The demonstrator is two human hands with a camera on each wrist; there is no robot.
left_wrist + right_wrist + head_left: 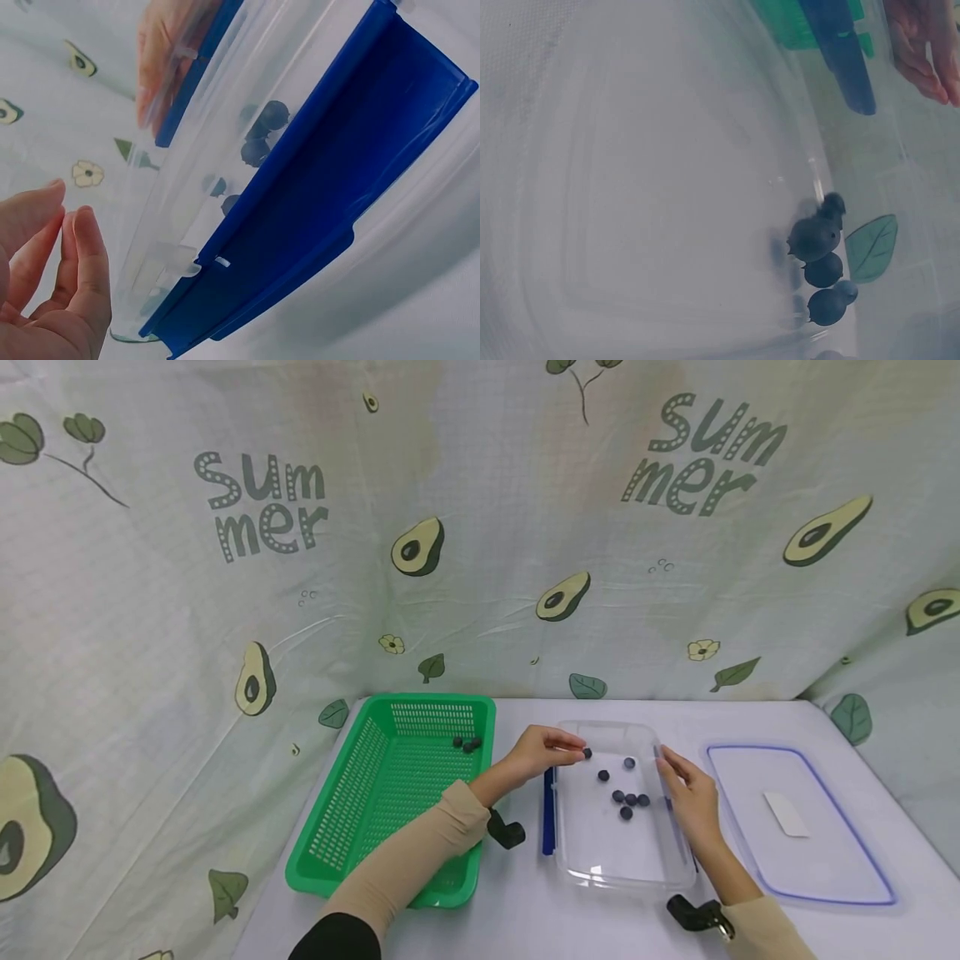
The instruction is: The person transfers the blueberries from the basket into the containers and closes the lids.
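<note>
In the head view, my left hand reaches over the far left of a clear plastic box, thumb and fingertips close together beside a blueberry. The left wrist view shows nothing between those fingers. My right hand rests at the box's right wall, its fingers extended along the outside and the thumb at the rim. Several more blueberries lie loose inside the box. A blue latch flap hangs open on the box's left side.
A green perforated basket stands left of the box, with 3 blueberries in its far right corner. To the right lies a clear lid with a blue edge and a white label. A printed cloth hangs behind.
</note>
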